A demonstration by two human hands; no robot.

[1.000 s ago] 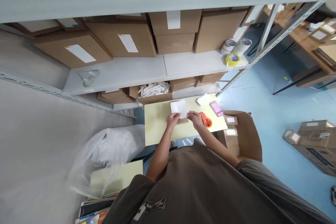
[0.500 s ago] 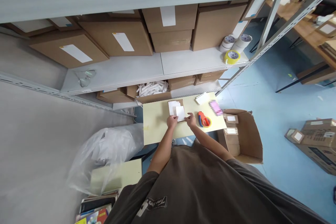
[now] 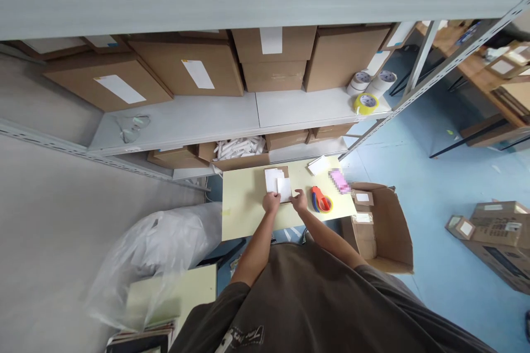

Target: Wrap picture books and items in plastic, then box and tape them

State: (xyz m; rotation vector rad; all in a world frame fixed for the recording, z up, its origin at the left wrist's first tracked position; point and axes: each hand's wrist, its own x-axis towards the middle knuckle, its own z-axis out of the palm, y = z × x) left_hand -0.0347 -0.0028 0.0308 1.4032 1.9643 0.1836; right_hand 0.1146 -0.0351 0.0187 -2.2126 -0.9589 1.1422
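Observation:
On a pale yellow table [image 3: 244,215] lies a small brown box [image 3: 285,170] with white papers [image 3: 272,178] on it. A separate white card [image 3: 284,188] overlaps them at the near side. My left hand [image 3: 271,202] is closed at the near left edge of the card, its fingertips pressed there. At the right edge my right hand [image 3: 298,200] touches the box and card corner, its index finger raised apart from the thumb. A red and blue tape dispenser [image 3: 320,199] lies just right of my right hand.
Behind the table stands a grey shelf [image 3: 199,116] with cartons and tape rolls [image 3: 366,103]. An open carton [image 3: 391,231] stands on the floor at the right. A plastic bag [image 3: 169,248] bulges at the left. White papers [image 3: 318,165] and a pink item [image 3: 339,181] lie on the table.
The whole view has shifted, so the table and hands appear slightly lower. Both hands stay at the box, with only slight finger movement.

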